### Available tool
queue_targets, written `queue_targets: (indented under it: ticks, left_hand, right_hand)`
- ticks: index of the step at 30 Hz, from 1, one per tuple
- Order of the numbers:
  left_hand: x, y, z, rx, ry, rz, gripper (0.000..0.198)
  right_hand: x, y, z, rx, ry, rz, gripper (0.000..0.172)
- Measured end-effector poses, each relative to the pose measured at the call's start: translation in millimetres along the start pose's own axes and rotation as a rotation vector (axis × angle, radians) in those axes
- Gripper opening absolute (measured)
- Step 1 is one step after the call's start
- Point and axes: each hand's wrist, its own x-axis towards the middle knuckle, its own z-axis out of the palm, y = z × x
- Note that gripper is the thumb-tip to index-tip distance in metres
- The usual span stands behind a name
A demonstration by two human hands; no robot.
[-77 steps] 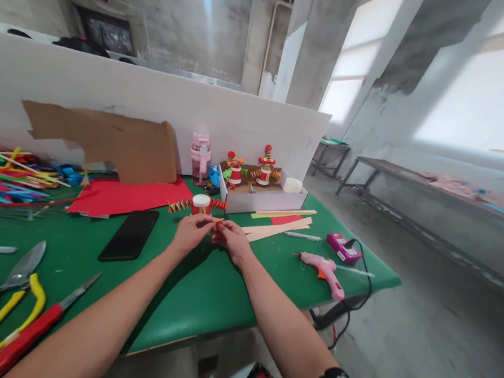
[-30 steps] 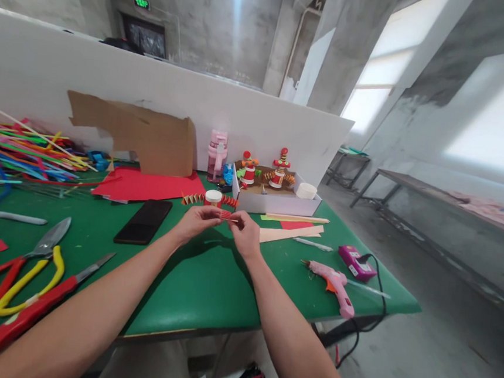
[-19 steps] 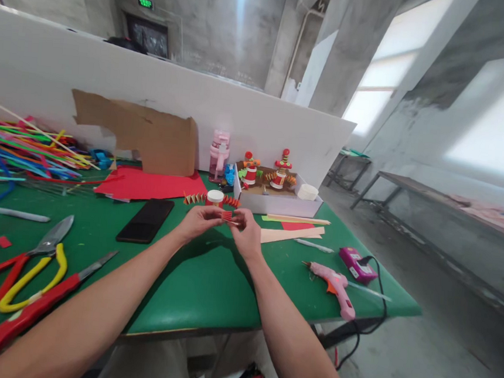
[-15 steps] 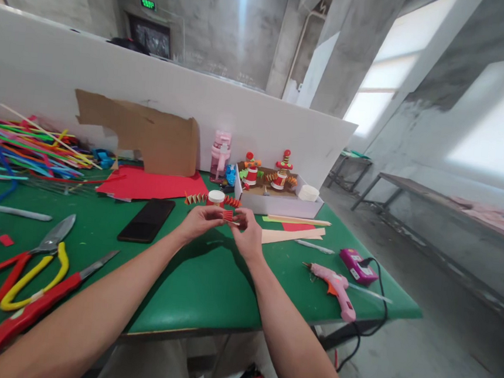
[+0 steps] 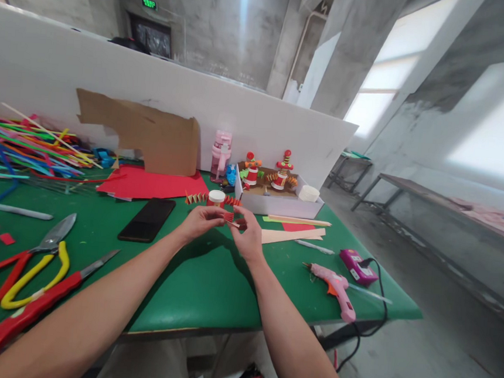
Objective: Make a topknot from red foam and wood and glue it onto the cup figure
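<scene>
The right hand has spread beside red, pleated paper the left hand pinches.

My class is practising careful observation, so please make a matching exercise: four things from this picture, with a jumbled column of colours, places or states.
1. phone
2. pleated paper
3. glue gun
4. cardboard

A. pink, lying on its side
B. brown, upright before the white panel
C. black, lying flat
D. red, held in the fingers

Pairs: 1-C, 2-D, 3-A, 4-B
</scene>
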Motion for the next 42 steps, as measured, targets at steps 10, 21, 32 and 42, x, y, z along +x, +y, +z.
queue_targets:
  ticks: [10,21,32,42]
  left_hand:
    - [-1,3,1.5,0.015,-0.039,0.013,0.04]
    - [1,2,-1.8,0.066,-0.003,0.053,0.054]
    - [-3,8,3.6,0.087,-0.015,-0.027,0.038]
    - [-5,9,8.3,0.075,-0.026,-0.044,0.039]
  right_hand:
    - [0,-1,0,0.027,-0.023,-0.016,0.022]
    - [1,0,-2,-0.034,0.012,0.035,0.02]
    - [3,-3,-5,0.025,0.018,0.147,0.024]
    - [5,1,-3,0.057,0.008,0.185,0.021]
